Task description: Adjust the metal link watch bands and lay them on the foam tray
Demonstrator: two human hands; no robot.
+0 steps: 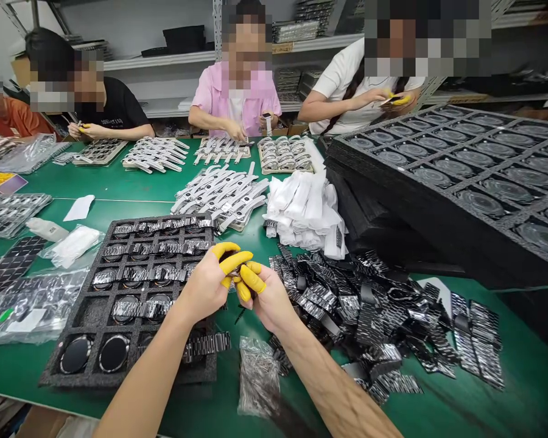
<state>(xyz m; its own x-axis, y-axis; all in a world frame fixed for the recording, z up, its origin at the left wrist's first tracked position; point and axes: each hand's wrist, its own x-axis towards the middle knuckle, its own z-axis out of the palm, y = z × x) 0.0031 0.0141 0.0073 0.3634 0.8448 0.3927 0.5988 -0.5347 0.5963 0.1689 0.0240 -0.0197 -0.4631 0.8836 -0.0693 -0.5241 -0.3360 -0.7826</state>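
My left hand [209, 281] and my right hand [270, 297] meet in the middle, yellow finger cots on several fingers. Both are closed around a small dark shiny piece [235, 272] that looks like a watch, mostly covered by the fingertips. Beneath and left of my left hand lies a grey foam tray [55, 371] with round black watches [114, 353], many with black link bands across them. One pocket [94, 311] shows bare foam. Right of my right hand spreads a heap of black metal watch bands [369, 310]. A clear bag of small metal pins [258, 377] lies below my hands.
White-strapped watches [221, 191] are piled beyond the tray, beside white wrapped bundles [304, 210]. A tall stack of black foam trays [438, 201] blocks the right side. Plastic bags [36, 304] lie left on the green table [159, 204]. Several co-workers sit opposite.
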